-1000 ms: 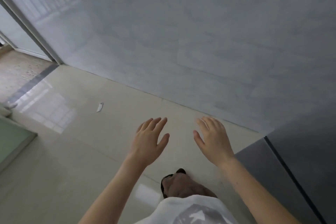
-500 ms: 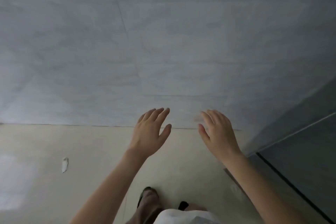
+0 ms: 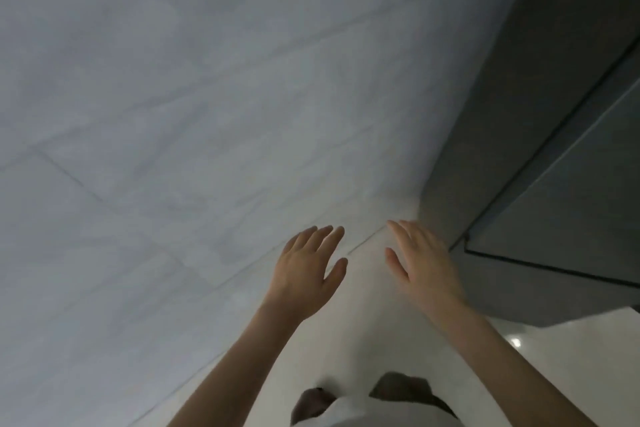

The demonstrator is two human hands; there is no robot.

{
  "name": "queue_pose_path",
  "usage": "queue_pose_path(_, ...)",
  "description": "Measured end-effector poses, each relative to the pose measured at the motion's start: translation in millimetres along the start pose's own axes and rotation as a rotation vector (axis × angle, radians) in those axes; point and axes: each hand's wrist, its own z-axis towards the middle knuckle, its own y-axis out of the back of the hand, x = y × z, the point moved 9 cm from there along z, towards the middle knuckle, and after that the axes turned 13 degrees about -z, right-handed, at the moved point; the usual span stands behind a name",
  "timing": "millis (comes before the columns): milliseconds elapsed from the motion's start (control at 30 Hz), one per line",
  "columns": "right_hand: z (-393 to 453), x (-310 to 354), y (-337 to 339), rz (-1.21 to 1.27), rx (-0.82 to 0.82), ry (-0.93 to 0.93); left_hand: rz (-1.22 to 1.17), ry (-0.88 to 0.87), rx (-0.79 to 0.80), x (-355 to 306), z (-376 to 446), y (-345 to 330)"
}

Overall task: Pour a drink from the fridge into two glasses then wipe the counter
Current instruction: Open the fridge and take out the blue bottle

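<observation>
My left hand (image 3: 306, 270) is held out in front of me, fingers straight and together, holding nothing. My right hand (image 3: 420, 263) is beside it, also flat with straight fingers and holding nothing. A dark grey appliance, likely the fridge (image 3: 568, 156), stands at the right, its doors closed and a thin black seam running across its front. My right hand is just left of its lower corner, not touching it. No drink, glasses or counter are in view.
A pale grey tiled wall (image 3: 207, 97) fills the left and centre. A glossy cream floor (image 3: 554, 357) lies below, with my feet (image 3: 398, 388) on it near the bottom edge.
The view has swung to the right: the wall has slid left and the dark fridge now fills the right side. Both hands stay raised and flat. The white scrap on the floor has left the view.
</observation>
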Motion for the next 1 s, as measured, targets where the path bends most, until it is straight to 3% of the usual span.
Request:
queue_pose_path(200, -1, -40, 21, -0.03, -0.093, -0.263, -0.025, -0.242, 0.089, -27, 69, -2)
queue_pose_path(400, 4, -100, 3, -0.051, -0.068, -0.443, -0.106, -0.421, 0.167, -59, 131, -37)
queue_pose_path(1000, 84, -209, 3, -0.164, -0.069, -0.651, -0.154, -0.722, 0.334, -139, 284, -83)
